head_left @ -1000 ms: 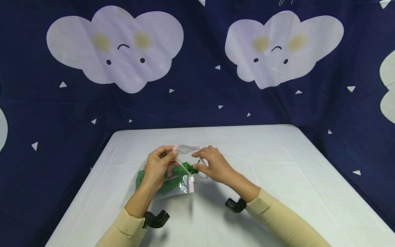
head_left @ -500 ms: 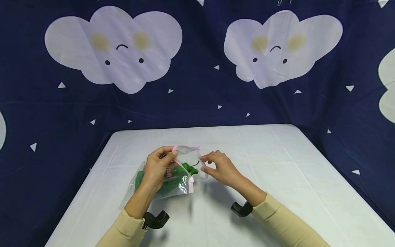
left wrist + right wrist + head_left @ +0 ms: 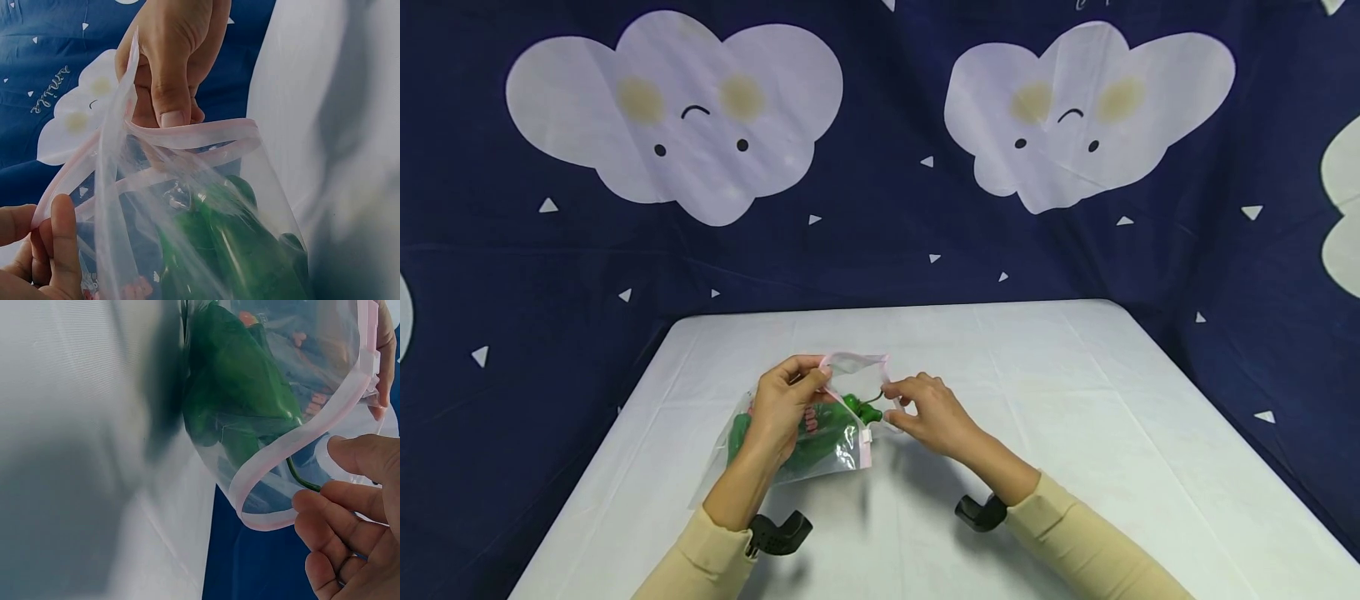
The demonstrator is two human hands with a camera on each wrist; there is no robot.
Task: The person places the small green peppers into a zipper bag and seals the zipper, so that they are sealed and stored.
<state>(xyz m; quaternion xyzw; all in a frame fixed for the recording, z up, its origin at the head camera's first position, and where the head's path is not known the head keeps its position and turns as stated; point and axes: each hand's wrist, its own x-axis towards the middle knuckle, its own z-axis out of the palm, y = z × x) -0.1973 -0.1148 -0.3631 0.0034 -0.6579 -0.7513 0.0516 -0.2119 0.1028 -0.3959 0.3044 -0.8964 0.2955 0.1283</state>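
Pinched at its pink-edged mouth by my left hand [image 3: 782, 404] is a clear zip bag [image 3: 842, 458] with a white slider [image 3: 867, 435]. Inside are green peppers [image 3: 225, 231], seen through the plastic; one has a thin curved stem [image 3: 300, 479] pointing out through the mouth. My right hand [image 3: 934, 412] is at the right side of the mouth, thumb and forefinger bent and apart. In the right wrist view its fingertips [image 3: 306, 501] are right at the rim and the stem's end, and the thumb stands above them.
The bag is over a white-covered table [image 3: 1037, 375]. Behind it hangs a dark blue cloth [image 3: 880, 242] printed with white clouds. Black wrist cameras [image 3: 781, 533] are strapped below both hands, near the beige sleeves [image 3: 1090, 533].
My right hand has drawn back from the bag's mouth to the right, then come slightly left again to the rim near the stem. My left hand keeps its pinch in the same place.
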